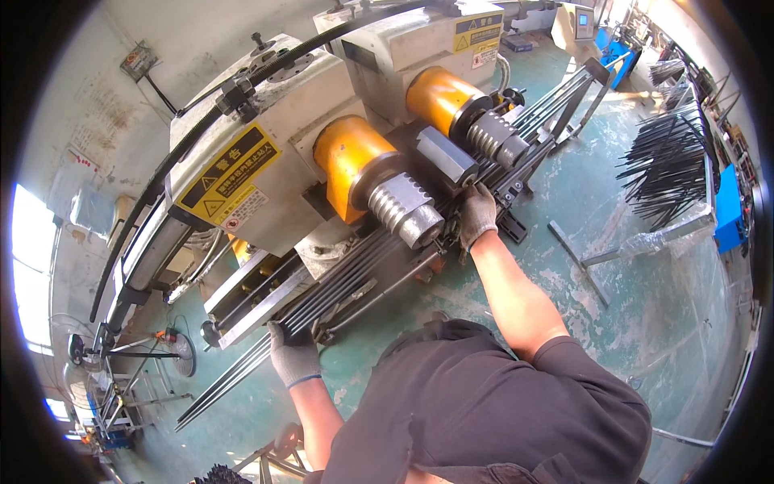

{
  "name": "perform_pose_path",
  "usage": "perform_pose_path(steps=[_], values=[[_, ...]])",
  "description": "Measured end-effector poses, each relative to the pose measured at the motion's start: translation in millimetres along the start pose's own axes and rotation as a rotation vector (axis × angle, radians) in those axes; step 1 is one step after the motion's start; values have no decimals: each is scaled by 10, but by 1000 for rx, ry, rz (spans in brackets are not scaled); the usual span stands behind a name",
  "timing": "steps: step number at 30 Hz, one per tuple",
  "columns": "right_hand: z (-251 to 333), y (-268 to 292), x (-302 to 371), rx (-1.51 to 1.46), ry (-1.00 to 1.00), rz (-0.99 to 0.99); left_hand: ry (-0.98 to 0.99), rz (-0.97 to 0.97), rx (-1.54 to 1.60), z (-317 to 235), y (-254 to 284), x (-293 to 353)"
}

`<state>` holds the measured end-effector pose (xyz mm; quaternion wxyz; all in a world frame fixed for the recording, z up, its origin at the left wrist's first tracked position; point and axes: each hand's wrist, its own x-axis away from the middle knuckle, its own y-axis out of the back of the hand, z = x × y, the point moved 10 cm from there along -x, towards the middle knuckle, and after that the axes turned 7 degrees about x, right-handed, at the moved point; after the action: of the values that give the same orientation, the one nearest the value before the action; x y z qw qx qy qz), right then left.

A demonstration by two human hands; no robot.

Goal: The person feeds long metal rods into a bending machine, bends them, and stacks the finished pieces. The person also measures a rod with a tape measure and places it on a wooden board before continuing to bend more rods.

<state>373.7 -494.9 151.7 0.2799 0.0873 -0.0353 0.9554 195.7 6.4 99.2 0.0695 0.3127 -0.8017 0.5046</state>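
Several long, thin dark metal rods [343, 270] run side by side along the front of the machine [266, 185], their ends jutting out to the lower left. My left hand [293, 356], in a grey knit glove, is closed round the rods near that end. My right hand [478, 216], gloved too, is at the machine's front, just below a grey angular block [442, 155]. Its fingers are curled, and what they hold is hidden. On either side of the block, an orange cylinder [351, 157] and another orange cylinder [443, 97] each carry a ridged metal roller.
A thick dark curved bar [214, 113] arches over the machine. At the right, a rack [705, 214] holds many black rods near a blue panel [730, 208]. A metal bar [579, 264] lies on the worn green floor. A round fan [184, 355] stands at the left.
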Motion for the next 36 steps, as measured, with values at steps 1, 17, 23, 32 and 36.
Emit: perform_pose_path(steps=[1,17,23,32,36], values=[[-80,24,-51,-22,-17,-7,20,25,7,1,-72,22],[-430,113,-256,-233,1,65,-153,-61,94,-274,152,-218],[-397,349,-147,-145,101,110,-153,-90,226,-115,-75,-120],[-1361,1050,-69,-6,-172,112,-285,-159,246,-478,363,-230],[-1586,1113,21,133,-203,132,-271,-250,162,-123,45,-55]])
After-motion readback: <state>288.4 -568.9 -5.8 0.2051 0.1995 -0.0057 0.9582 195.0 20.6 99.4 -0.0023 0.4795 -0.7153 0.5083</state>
